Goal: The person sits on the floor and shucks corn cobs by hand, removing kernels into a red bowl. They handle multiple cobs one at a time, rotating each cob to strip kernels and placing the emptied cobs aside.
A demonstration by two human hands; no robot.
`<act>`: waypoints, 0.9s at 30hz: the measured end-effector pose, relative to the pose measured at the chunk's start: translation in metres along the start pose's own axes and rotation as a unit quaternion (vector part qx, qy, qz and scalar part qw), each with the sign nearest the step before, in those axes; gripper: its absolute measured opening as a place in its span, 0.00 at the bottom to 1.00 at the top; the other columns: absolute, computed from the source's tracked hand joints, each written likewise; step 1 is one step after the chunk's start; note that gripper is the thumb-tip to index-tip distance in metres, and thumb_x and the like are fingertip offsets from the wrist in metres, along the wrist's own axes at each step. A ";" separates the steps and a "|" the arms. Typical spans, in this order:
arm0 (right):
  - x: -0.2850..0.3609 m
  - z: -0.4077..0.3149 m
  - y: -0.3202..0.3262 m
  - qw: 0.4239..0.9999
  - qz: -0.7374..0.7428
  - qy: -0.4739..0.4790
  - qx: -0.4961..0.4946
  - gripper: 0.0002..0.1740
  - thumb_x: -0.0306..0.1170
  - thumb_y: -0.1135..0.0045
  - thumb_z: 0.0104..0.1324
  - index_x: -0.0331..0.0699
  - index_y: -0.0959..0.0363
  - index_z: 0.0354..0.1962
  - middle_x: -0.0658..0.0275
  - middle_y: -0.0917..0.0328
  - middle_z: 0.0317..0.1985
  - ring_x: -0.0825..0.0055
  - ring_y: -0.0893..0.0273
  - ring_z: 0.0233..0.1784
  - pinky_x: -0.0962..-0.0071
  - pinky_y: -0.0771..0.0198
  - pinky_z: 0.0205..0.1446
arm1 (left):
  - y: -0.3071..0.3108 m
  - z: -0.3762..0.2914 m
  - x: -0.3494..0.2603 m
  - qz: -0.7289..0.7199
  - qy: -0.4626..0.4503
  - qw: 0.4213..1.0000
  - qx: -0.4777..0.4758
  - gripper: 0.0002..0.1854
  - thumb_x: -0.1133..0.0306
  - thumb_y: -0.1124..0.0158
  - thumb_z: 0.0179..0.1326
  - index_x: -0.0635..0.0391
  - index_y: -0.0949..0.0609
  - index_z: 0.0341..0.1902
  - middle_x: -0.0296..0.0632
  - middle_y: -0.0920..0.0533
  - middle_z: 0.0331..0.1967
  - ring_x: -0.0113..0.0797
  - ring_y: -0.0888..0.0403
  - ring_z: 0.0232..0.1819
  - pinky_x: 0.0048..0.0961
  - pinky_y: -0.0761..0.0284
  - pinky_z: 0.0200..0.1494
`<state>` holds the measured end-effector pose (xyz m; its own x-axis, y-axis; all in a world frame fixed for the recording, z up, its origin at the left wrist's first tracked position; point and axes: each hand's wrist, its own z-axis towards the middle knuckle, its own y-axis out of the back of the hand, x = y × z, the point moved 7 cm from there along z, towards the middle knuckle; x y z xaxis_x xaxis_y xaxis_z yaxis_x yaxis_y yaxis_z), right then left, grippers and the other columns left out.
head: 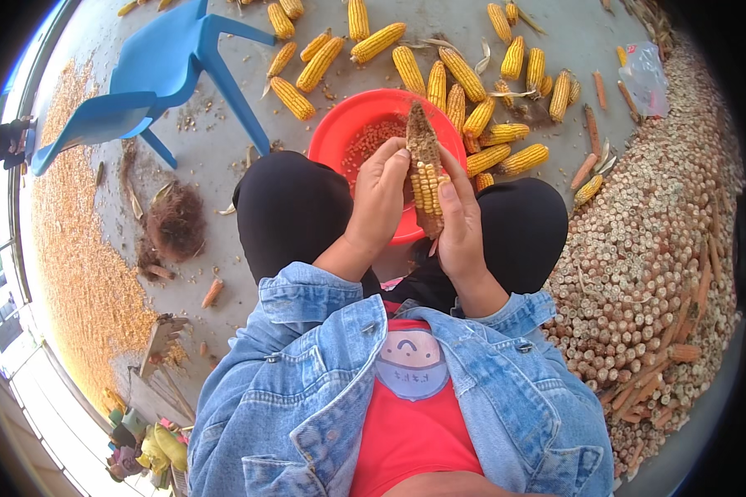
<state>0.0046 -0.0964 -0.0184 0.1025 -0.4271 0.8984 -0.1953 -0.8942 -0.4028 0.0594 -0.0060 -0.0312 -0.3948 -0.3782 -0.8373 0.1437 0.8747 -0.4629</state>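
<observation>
An ear of corn (428, 180), partly stripped of its kernels and brown at the tip, is held upright between both hands above a red plastic basin (329, 133). My left hand (382, 186) grips its left side, the thumb and fingertips near the bare upper part. On the right side, my right hand (457, 208) wraps the lower part, its thumb by the remaining yellow kernels. Loose kernels (373, 140) lie in the basin, which my hands and knees partly cover. Whole yellow ears (488, 158) rest on the floor against the basin's right side.
A blue plastic chair (161, 62) stands at upper left. Spread kernels (81, 267) cover the far left floor, near a clump of corn silk (177, 222). A large stack of cobs (628, 267) fills the right, with a clear plastic bag (645, 81) above it.
</observation>
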 end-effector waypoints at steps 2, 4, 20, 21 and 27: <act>0.002 -0.001 -0.003 1.000 0.018 -0.008 0.009 0.26 0.35 0.65 0.75 0.31 0.48 0.66 0.59 0.37 0.63 0.76 0.38 0.65 0.75 0.44 0.69 | 0.001 0.000 0.003 -0.027 0.017 0.999 0.005 0.11 0.70 0.57 0.69 0.61 0.24 0.43 0.32 0.23 0.33 0.17 0.28 0.32 0.17 0.30 0.38; 0.002 0.002 -0.002 0.999 0.037 -0.016 -0.022 0.27 0.37 0.68 0.75 0.30 0.47 0.66 0.58 0.36 0.62 0.75 0.36 0.64 0.73 0.42 0.67 | 0.000 0.000 0.009 -0.053 0.042 0.998 -0.002 0.12 0.68 0.56 0.71 0.61 0.24 0.43 0.31 0.24 0.33 0.16 0.29 0.31 0.16 0.30 0.37; 0.008 0.000 0.004 0.980 -0.179 0.087 -0.017 0.27 0.36 0.69 0.77 0.27 0.51 0.67 0.55 0.40 0.65 0.69 0.41 0.68 0.73 0.47 0.70 | -0.008 -0.008 0.007 0.210 -0.113 0.971 0.003 0.17 0.60 0.54 0.72 0.66 0.26 0.45 0.50 0.25 0.37 0.44 0.26 0.42 0.33 0.31 0.48; 0.009 -0.001 0.004 0.979 -0.181 0.088 -0.018 0.27 0.37 0.70 0.77 0.28 0.51 0.67 0.54 0.40 0.65 0.69 0.41 0.68 0.73 0.46 0.70 | -0.008 -0.009 0.009 0.203 -0.117 0.972 -0.001 0.17 0.61 0.55 0.72 0.66 0.26 0.45 0.50 0.25 0.38 0.44 0.26 0.42 0.33 0.31 0.48; 0.009 -0.002 0.001 0.986 -0.143 0.084 -0.019 0.28 0.36 0.69 0.77 0.28 0.52 0.67 0.55 0.41 0.65 0.70 0.41 0.68 0.74 0.46 0.70 | -0.004 -0.009 0.009 0.193 -0.106 0.975 -0.020 0.17 0.63 0.58 0.74 0.65 0.25 0.45 0.49 0.23 0.38 0.42 0.24 0.41 0.31 0.30 0.48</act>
<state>0.0031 -0.1004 -0.0103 -0.0040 -0.1266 0.9919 -0.2178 -0.9680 -0.1244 0.0471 -0.0102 -0.0343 -0.1211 -0.0681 -0.9903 0.2082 0.9737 -0.0924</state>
